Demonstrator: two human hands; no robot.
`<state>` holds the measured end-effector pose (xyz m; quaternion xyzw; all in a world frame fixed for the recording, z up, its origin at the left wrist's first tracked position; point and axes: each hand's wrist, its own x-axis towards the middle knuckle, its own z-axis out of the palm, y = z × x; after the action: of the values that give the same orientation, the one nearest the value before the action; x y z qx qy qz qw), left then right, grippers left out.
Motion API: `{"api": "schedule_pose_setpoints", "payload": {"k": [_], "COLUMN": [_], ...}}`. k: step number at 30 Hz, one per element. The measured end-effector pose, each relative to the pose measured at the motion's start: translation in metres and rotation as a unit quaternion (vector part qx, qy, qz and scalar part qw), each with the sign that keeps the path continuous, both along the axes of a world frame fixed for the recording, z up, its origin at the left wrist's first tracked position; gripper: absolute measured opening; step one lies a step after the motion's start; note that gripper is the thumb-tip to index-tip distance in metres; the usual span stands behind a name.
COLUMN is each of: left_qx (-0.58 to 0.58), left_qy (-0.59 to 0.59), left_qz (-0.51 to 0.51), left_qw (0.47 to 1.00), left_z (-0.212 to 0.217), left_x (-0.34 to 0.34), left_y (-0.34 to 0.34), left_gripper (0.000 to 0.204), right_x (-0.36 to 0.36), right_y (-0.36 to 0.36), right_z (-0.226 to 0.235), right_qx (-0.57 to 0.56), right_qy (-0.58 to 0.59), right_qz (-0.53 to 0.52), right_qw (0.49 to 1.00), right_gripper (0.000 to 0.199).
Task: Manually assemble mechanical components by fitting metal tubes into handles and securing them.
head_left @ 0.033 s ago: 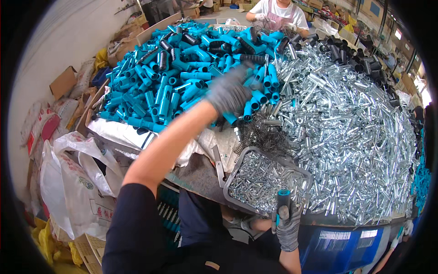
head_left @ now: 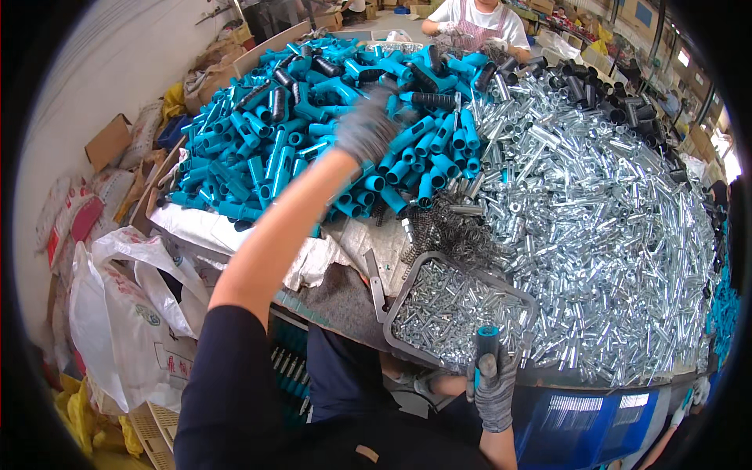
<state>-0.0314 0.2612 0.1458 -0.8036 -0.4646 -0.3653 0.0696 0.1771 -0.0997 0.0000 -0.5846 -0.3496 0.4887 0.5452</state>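
Right hand (head_left: 495, 389) in grey glove, fingers wrapped around a short blue tube (head_left: 486, 345) – left hand (head_left: 368, 129), fingers curled down, grip unclear, on the heap of blue tubes (head_left: 274, 149).

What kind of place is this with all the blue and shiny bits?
Most likely a small factory or assembly workshop. A big table holds a heap of blue plastic handles and a heap of shiny metal tubes, and another person works across it.

Single head-worn fisheye, looking steeply down and forward over heaped worktable (head_left: 235, 227), close range.
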Motion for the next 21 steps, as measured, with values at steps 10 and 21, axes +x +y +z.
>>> {"api": "schedule_pose_setpoints", "payload": {"k": [10, 21], "left_qx": [-0.223, -0.283], "left_qy": [0.011, -0.278], "left_qz": [0.402, -0.264], "left_qw": [0.888, 0.879], "left_z": [-0.029, 0.002], "left_x": [-0.137, -0.007], "left_y": [0.124, -0.073], "left_gripper": [0.064, 0.039], "right_x": [0.009, 0.019], "right_y": [-0.009, -0.007], "right_z": [-0.003, -0.032], "right_qx": [-0.035, 0.267], "right_qy": [-0.083, -0.574], "right_qz": [-0.015, 0.028], "right_qw": [0.996, 0.773], "right_gripper": [0.055, 0.067]}}
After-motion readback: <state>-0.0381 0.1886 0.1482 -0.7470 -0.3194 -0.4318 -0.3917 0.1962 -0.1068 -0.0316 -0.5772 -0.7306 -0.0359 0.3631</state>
